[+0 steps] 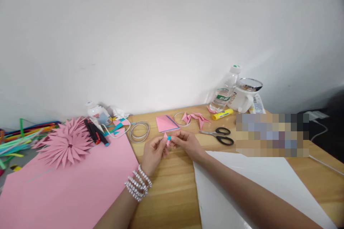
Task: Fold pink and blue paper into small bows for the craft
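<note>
Between my two hands is a small piece of folded pink paper [166, 139] with a blue patch on its right side. My left hand [156, 149], with pearl bracelets on the wrist, pinches its left part. The fingers of my right hand [185, 142] are closed on its blue right end. Just behind my hands lies a stack of pink paper squares [167, 123] with blue edges. Folded pink paper pieces [200, 119] lie to the right of that stack, close to a thin ring. Black-handled scissors [219, 136] rest right of my right hand.
Pink paper flowers [68, 143] and black pens [92, 132] lie on a large pink sheet [80, 189] at left. A white board [223, 193] is under my right forearm. A water bottle [224, 91], a white mug [242, 98] and a yellow glue stick [222, 114] are back right.
</note>
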`<action>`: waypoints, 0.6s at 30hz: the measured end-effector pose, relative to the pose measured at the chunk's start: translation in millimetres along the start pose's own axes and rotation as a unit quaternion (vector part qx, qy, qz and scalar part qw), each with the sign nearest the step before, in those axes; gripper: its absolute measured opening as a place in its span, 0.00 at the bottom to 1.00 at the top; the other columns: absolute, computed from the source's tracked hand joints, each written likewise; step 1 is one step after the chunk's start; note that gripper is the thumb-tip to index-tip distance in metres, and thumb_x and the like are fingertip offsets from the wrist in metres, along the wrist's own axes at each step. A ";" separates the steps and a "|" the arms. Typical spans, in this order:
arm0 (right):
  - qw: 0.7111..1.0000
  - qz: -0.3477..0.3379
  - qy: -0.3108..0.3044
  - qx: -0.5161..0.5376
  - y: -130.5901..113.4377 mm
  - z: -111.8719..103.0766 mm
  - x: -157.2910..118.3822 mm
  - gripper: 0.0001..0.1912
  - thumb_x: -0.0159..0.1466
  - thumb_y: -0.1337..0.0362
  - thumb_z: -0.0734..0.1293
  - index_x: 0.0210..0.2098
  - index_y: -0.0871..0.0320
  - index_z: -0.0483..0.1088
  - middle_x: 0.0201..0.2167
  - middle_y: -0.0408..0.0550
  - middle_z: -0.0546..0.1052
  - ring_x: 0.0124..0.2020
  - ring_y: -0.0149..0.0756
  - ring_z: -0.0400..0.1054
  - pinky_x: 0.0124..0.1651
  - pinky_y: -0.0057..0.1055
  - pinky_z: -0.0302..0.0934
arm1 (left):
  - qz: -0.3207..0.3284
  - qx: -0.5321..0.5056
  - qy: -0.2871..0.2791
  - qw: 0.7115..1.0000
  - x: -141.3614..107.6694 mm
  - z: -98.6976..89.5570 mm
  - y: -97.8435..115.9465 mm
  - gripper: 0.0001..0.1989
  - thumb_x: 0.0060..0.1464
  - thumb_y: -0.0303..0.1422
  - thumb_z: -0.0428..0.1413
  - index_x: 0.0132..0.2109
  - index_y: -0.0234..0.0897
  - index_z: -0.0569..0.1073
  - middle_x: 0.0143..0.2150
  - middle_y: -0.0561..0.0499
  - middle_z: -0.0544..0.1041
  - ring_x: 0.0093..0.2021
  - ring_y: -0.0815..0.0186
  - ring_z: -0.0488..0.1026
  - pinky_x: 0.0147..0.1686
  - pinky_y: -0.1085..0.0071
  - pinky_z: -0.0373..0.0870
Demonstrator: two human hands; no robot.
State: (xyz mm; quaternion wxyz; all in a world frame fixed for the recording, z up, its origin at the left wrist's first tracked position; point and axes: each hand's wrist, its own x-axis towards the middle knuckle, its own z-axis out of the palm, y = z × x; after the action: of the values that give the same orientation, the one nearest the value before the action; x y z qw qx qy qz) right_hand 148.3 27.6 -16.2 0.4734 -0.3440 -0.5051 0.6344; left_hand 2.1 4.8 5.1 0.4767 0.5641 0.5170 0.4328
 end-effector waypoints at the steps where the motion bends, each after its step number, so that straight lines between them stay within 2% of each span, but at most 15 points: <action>1: 1.000 -0.005 -0.003 -0.012 -0.1 -0.1 -0.2 0.14 0.52 0.55 0.67 0.24 0.60 0.67 0.21 0.43 0.71 0.23 0.28 0.65 0.28 0.27 0.62 | 0.000 -0.006 -0.008 1.000 -0.1 0.0 -0.5 0.15 0.49 0.42 0.52 0.26 0.32 0.70 0.15 0.53 0.70 0.14 0.73 0.64 0.15 0.78 0.61; 4: 0.998 -0.033 -0.013 -0.046 1.0 -1.2 -0.1 0.13 0.53 0.55 0.66 0.25 0.60 0.67 0.21 0.43 0.70 0.23 0.28 0.64 0.29 0.27 0.61 | 0.001 -0.036 -0.019 0.999 -0.3 0.0 -1.7 0.15 0.49 0.41 0.53 0.27 0.32 0.72 0.18 0.52 0.72 0.17 0.71 0.67 0.19 0.75 0.65; 9: 0.998 -0.039 -0.011 -0.057 2.3 -1.5 0.1 0.11 0.54 0.57 0.66 0.27 0.60 0.67 0.24 0.43 0.70 0.25 0.28 0.64 0.30 0.27 0.60 | -0.008 -0.022 0.013 1.000 -1.5 2.2 0.1 0.13 0.47 0.40 0.54 0.30 0.32 0.73 0.20 0.51 0.74 0.20 0.67 0.71 0.23 0.72 0.69; 18: 0.997 -0.043 -0.005 -0.070 3.4 -1.7 0.1 0.10 0.52 0.59 0.68 0.25 0.60 0.69 0.22 0.42 0.72 0.24 0.28 0.64 0.30 0.27 0.58 | 0.013 0.062 0.015 0.998 -3.2 2.9 -1.9 0.10 0.44 0.36 0.57 0.27 0.32 0.74 0.16 0.53 0.71 0.15 0.72 0.64 0.17 0.76 0.62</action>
State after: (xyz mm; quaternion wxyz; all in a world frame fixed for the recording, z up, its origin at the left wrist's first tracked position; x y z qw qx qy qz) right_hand 149.0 28.1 -19.9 0.4723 -0.3508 -0.5654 0.5782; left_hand 4.3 1.3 2.8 0.4277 0.5923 0.5425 0.4147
